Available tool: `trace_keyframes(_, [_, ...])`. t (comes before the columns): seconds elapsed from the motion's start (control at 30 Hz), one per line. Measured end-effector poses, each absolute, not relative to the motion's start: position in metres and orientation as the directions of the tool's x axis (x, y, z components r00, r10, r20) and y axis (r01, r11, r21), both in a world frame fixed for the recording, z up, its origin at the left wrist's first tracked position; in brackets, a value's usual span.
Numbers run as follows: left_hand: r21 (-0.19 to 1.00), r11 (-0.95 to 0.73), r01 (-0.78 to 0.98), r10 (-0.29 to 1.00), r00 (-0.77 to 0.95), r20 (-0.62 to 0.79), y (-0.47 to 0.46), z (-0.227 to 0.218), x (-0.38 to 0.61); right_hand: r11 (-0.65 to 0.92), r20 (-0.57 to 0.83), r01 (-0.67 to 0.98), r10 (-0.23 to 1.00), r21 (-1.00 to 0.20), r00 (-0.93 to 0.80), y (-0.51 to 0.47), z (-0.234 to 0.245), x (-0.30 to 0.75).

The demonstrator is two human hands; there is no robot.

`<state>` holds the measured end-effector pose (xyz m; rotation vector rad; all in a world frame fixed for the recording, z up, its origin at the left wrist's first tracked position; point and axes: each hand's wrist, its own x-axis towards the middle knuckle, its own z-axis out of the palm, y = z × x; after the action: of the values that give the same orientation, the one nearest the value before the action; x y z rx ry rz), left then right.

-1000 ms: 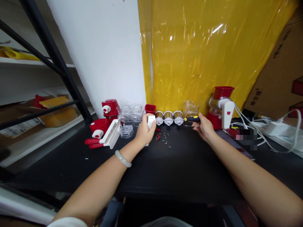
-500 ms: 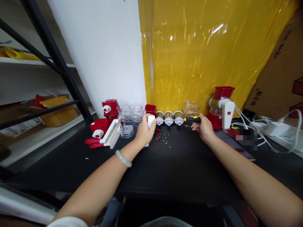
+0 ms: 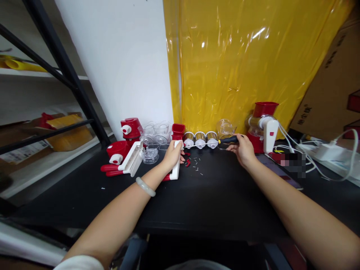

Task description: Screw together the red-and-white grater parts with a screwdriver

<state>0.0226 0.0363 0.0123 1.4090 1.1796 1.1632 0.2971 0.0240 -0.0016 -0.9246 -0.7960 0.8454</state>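
My left hand [image 3: 172, 154] is closed around a white crank arm [image 3: 176, 170] with a red handle [image 3: 166, 177] at its lower end. In my right hand [image 3: 243, 149] is a screwdriver [image 3: 228, 140] with a black and yellow grip, held level. Its long shaft points left, and the tip meets the upper part of the white arm; the exact contact is too small to make out. Small screws [image 3: 197, 164] and little red pieces [image 3: 188, 162] lie on the black table just right of my left hand.
Behind my hands stand grater drums [image 3: 200, 139], a red chute [image 3: 178, 130] and clear plastic parts [image 3: 156, 131]. To the left lie red housings [image 3: 117, 150] and white arms with red handles [image 3: 133, 159]. An assembled grater [image 3: 266, 127], a tablet [image 3: 278, 172] and white cables [image 3: 311, 150] are right.
My left hand has turned the white crank arm, so its long side and red handle now show. The screwdriver has rotated in my right hand and stays against the arm.
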Motion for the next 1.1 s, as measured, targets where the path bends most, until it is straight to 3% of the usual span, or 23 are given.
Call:
trace_keyframes(0.23, [0.983,-0.15,0.107,0.987,0.074,0.142,0.039,0.009,0.021,0.333,0.206,-0.251,0.882,-0.909,0.424,0.023,0.001,0.294])
trace_keyframes(0.47, [0.926,-0.331,0.18,0.943,0.089,0.32,0.04,0.003,0.017,0.335,0.208,-0.239,0.876,-0.911,0.434,0.021,0.002,0.293])
trace_keyframes(0.73, [0.765,-0.543,0.347,0.833,0.104,0.544,0.038,0.0,0.009,0.338,0.21,-0.257,0.883,-0.905,0.42,0.022,0.001,0.293])
trace_keyframes(1.1, [0.513,-0.686,0.515,0.662,0.151,0.734,0.029,0.009,0.006,0.269,0.131,-0.339,0.916,-0.901,0.378,0.022,-0.001,0.293])
